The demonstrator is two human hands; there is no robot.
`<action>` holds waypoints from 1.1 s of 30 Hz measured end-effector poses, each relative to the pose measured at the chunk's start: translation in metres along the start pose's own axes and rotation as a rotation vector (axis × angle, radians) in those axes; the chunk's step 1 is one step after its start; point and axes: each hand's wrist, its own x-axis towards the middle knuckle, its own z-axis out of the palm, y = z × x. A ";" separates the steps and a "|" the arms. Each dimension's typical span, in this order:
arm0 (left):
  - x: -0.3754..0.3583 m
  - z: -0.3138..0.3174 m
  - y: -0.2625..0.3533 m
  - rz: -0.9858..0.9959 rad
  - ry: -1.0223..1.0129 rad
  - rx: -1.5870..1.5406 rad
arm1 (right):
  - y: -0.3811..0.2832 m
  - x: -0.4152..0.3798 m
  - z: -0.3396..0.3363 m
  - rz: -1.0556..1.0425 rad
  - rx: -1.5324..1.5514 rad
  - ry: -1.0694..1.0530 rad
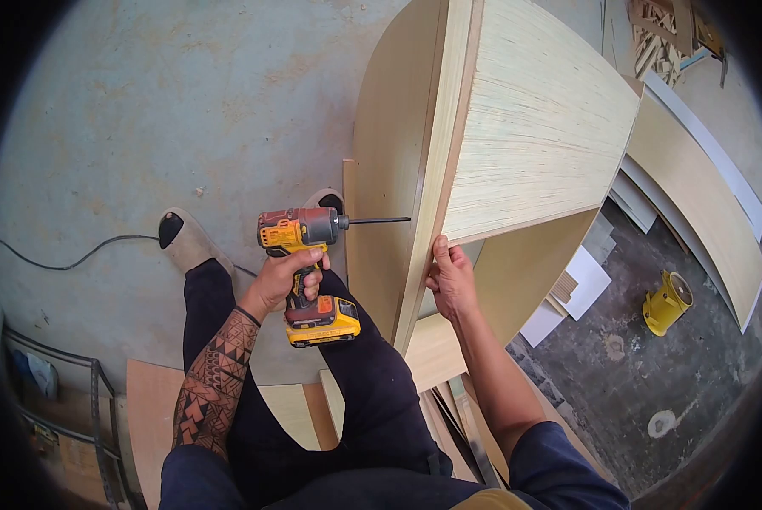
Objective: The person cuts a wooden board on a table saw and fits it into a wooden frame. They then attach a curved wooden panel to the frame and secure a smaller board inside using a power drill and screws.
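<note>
My left hand [300,274] is wrapped round the grip of a yellow and black impact driver [300,227]. Its long dark bit [381,221] points right, the tip overlapping the near wooden edge in this view. My right hand [452,276] pinches the lower corner of a plywood cabinet [538,127], thumb on the outer face and fingers curled behind into the opening. The cabinet has a pale grained top panel, a curved side panel [395,127] and a long edge strip [451,144] running toward me.
My shoes [196,240] stand left of the cabinet, near a black cable [75,265]. To the right are a yellow container [668,303], curved boards [696,187] and white sheets [581,285]. Scrap wood [653,38] lies at the far right; a black metal frame [96,408] stands lower left.
</note>
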 end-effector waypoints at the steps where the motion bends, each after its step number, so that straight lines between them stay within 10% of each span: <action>1: 0.000 0.000 0.000 -0.004 -0.021 -0.003 | 0.000 0.000 0.000 0.001 0.001 0.002; 33: 0.006 -0.014 -0.008 -0.120 -0.031 -0.059 | 0.003 0.002 -0.004 0.002 -0.048 0.032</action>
